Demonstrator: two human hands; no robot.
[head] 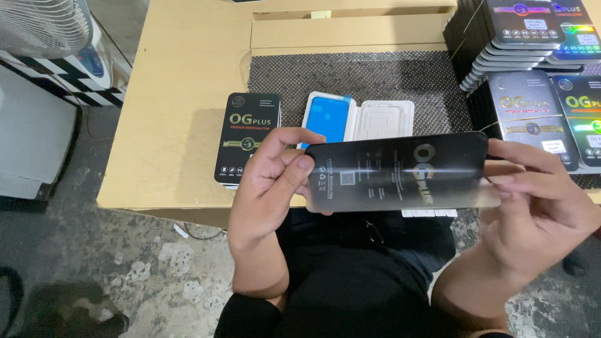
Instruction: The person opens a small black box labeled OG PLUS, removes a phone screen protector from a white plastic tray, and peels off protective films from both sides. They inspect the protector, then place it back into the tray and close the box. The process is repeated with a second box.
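Two hands: both are on one flat black glossy sleeve (400, 172), held level above the near edge of the pale wooden table (181, 81).
Head view, left hand (269, 181): closed on the sleeve's left short end, thumb on top, fingers (288, 139) curled behind the upper corner.
Head view, right hand (532, 200): closed on the right short end, fingertips (501, 181) laid over the clear strip at that end.
Sleeve position: it spans the gap between the two hands, long side crossways, in front of the person's dark-clothed lap.
Handling, judged: thin, light and fairly stiff; the glossy face looks slippery, and any glass inside would be fragile. The short ends and edges are the safe holds, not the middle.
Surroundings: a black printed box (247, 134) lies on the table just beyond the left hand; an open white plastic tray with a blue sheet (350, 119) rests on a dark mesh mat (388, 78); stacks of black boxes (532, 69) stand at the far right; a white fan (44, 28) stands at the far left.
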